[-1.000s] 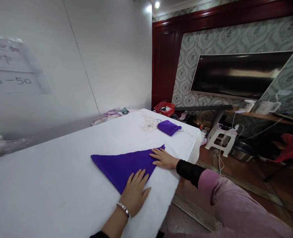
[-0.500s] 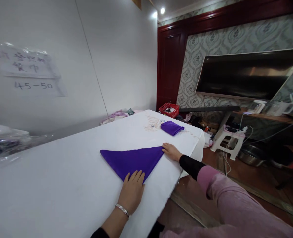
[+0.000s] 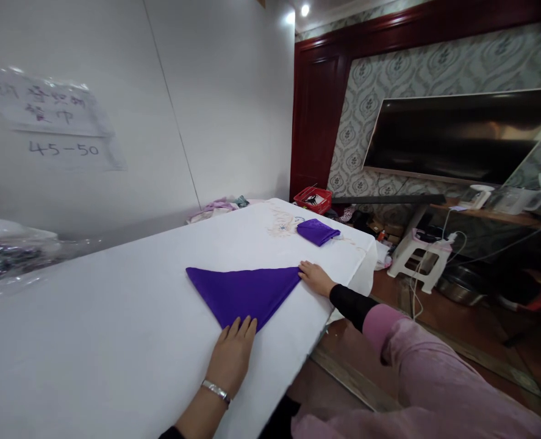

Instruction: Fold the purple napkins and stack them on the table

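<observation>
A purple cloth napkin, folded into a triangle, lies on the white-covered table with its long edge away from me. My left hand, a silver bracelet at its wrist, rests flat on the near corner with fingers stretched out. At the right-hand corner, my right hand has its fingers closed over the cloth tip; its thumb is hidden. Beyond it sits a second purple napkin, folded into a smaller bundle.
A red basket stands past the table's far end. Clear plastic wrapping lies at the left edge, by the grey wall. To the right are a white stool with cables and a metal basin.
My left hand has slid slightly left along the napkin's near corner. My right hand stays at the right corner. The view has shifted a little.
</observation>
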The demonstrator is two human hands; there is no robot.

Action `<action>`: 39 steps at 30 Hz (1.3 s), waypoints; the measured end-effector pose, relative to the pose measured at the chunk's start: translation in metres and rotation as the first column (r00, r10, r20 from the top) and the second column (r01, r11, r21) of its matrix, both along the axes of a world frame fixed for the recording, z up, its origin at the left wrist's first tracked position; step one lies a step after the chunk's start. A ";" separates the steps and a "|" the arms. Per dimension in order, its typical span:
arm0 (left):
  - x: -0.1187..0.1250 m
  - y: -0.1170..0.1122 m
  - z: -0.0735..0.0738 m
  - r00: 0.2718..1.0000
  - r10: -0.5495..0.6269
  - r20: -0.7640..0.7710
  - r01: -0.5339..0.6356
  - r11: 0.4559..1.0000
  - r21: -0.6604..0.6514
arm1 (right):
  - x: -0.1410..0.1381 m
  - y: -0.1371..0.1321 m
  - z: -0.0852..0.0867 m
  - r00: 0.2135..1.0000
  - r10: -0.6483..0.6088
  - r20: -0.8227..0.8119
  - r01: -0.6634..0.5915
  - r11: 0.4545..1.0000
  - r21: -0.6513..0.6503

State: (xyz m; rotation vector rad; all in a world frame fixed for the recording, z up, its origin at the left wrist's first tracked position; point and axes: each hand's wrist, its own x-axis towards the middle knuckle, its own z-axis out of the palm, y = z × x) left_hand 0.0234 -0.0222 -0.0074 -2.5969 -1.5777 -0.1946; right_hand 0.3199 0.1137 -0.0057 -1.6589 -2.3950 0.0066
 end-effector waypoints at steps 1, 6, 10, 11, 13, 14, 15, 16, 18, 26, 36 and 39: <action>-0.005 -0.002 0.000 1.000 -0.002 -0.002 0.002 1.000 0.003 | 0.001 -0.003 0.000 1.000 0.016 0.001 -0.016 1.000 -0.007; -0.037 -0.021 0.002 1.000 -0.025 -0.008 0.025 0.999 -0.029 | -0.001 -0.026 -0.005 0.993 0.115 -0.007 -0.115 0.993 -0.031; -0.065 -0.040 0.005 0.999 -0.005 0.040 0.007 0.999 -0.041 | -0.006 -0.045 -0.012 0.983 0.183 -0.023 -0.184 0.982 -0.040; -0.071 -0.043 0.006 0.999 0.008 0.046 -0.006 0.999 -0.041 | -0.007 -0.050 -0.013 0.978 0.205 -0.033 -0.206 0.978 -0.039; -0.084 -0.049 0.007 0.998 0.043 0.053 -0.041 0.998 -0.041 | -0.010 -0.060 -0.014 0.965 0.255 -0.055 -0.257 0.966 -0.031; -0.089 -0.051 0.008 0.997 0.064 0.053 -0.062 0.997 -0.043 | -0.011 -0.065 -0.014 0.958 0.280 -0.064 -0.282 0.959 -0.027; -0.094 -0.052 0.008 0.995 0.089 0.050 -0.086 0.995 -0.046 | -0.012 -0.070 -0.013 0.950 0.303 -0.072 -0.305 0.952 -0.022; -0.099 -0.052 0.008 0.993 0.110 0.043 -0.108 0.993 -0.050 | -0.012 -0.074 -0.013 0.943 0.324 -0.078 -0.326 0.945 -0.015; -0.106 -0.052 0.008 0.988 0.150 0.025 -0.149 0.988 -0.048 | -0.013 -0.081 -0.013 0.930 0.357 -0.089 -0.358 0.934 0.006; -0.095 -0.058 0.022 0.961 0.275 -0.030 -0.276 0.959 -0.062 | -0.007 -0.089 -0.003 0.899 0.376 -0.223 -0.385 0.923 0.005; -0.011 -0.029 0.030 0.990 0.010 0.142 -0.005 0.999 -0.031 | 0.000 -0.082 -0.001 0.866 0.301 -0.399 -0.333 0.943 -0.010; 0.006 -0.017 0.024 0.991 -0.020 0.131 0.016 0.999 0.032 | -0.003 -0.078 -0.002 0.844 0.326 -0.426 -0.338 0.940 0.052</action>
